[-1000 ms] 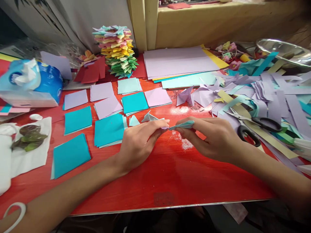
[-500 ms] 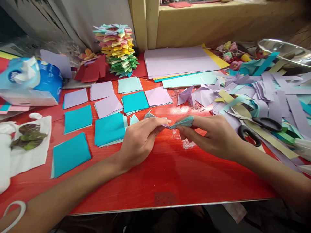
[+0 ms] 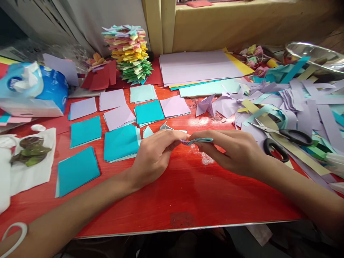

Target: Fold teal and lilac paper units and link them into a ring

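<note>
My left hand (image 3: 156, 154) and my right hand (image 3: 231, 152) meet over the red table (image 3: 166, 193), both pinched on one small folded paper piece (image 3: 199, 141), pale teal with a lilac end. The left fingers grip its lilac tip, the right thumb and forefinger hold the teal part flat. Just behind the hands lie small folded pale pieces (image 3: 163, 127), and stacks of teal squares (image 3: 120, 142) and lilac squares (image 3: 119, 117) sit to the left.
Black-handled scissors (image 3: 285, 138) lie among paper strips (image 3: 303, 107) at the right. A tall stack of folded coloured pieces (image 3: 129, 53) and large sheets (image 3: 196, 68) stand at the back. A tissue pack (image 3: 34, 89) and leaves on a napkin (image 3: 29, 152) are at the left.
The right hand has lowered the teal part from a tilted pose back to flat, and its fingers have slid closer to the left hand. The left hand has barely moved.
</note>
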{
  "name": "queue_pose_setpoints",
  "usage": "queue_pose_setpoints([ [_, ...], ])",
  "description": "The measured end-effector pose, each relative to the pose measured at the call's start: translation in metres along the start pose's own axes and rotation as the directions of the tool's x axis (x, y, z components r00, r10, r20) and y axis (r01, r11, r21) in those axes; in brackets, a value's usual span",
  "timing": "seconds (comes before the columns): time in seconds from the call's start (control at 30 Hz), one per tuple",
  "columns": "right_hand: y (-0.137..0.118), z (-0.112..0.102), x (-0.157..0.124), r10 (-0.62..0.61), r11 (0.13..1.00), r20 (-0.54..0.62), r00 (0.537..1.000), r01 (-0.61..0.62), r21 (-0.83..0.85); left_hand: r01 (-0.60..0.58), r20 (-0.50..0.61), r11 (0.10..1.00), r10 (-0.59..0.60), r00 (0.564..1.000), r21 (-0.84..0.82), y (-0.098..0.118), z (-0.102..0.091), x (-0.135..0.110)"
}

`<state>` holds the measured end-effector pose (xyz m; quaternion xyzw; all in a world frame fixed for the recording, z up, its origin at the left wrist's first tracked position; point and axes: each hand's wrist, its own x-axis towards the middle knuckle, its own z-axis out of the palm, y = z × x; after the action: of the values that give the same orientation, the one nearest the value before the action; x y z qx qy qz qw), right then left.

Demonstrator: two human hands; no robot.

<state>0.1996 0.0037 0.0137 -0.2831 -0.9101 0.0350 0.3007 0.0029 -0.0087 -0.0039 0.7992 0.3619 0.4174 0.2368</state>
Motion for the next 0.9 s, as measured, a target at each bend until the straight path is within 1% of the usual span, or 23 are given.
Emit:
queue_pose_setpoints([
  [0.2,0.0062,0.0,-0.0031,-0.15,0.975,0.036,0.988,0.154,-0.162,-0.008,-0.004,1.0,0.008,1.0,0.012,-0.0004,-0.0001,-0.0001],
  [0.3,0.0078,-0.001,-0.0035,-0.171,0.966,0.053,0.984,0.178,-0.187,-0.014,-0.007,1.0,0.014,1.0,0.022,-0.0004,-0.0001,-0.0001],
  [0.43,0.0077,-0.0013,-0.0031,-0.168,0.967,0.067,0.983,0.178,-0.181,-0.016,-0.001,0.999,0.017,1.0,0.039,0.0001,-0.0002,-0.0001],
  [0.53,0.0061,-0.0003,-0.0015,-0.117,0.981,0.039,0.992,0.121,-0.149,-0.008,0.014,1.0,0.007,1.0,0.029,0.0012,-0.0001,0.0001],
  [0.67,0.0029,0.0016,0.0016,0.019,0.999,-0.021,1.0,-0.019,-0.027,0.041,0.007,0.999,-0.042,0.999,0.026,0.0018,0.0008,0.0001],
  [0.77,0.0012,0.0028,0.0027,0.085,0.996,-0.026,0.996,-0.084,0.025,0.057,-0.005,0.998,-0.057,0.998,0.038,0.001,0.0014,-0.0003],
  [0.9,0.0003,0.0032,0.0024,0.163,0.986,-0.014,0.987,-0.162,0.048,0.055,-0.018,0.997,-0.054,0.998,0.059,0.0003,0.0007,-0.001],
])
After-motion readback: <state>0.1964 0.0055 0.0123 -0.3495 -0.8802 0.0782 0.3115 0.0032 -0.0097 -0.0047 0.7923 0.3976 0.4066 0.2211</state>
